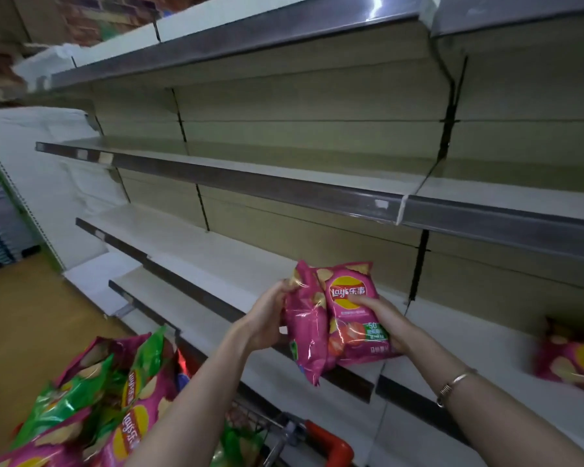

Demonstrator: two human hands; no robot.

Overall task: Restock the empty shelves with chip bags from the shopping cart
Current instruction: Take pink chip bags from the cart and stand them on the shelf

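Two pink chip bags sit in our hands above the low shelf: our left hand grips the left bag by its edge, our right hand curls round the right bag. More bags fill the shopping cart, near left.

two pink chip bags upright, seemingly touching

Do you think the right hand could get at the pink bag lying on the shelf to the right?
Probably not yet: the path to the shelf bag looks bare, but the right hand grips another pink bag.
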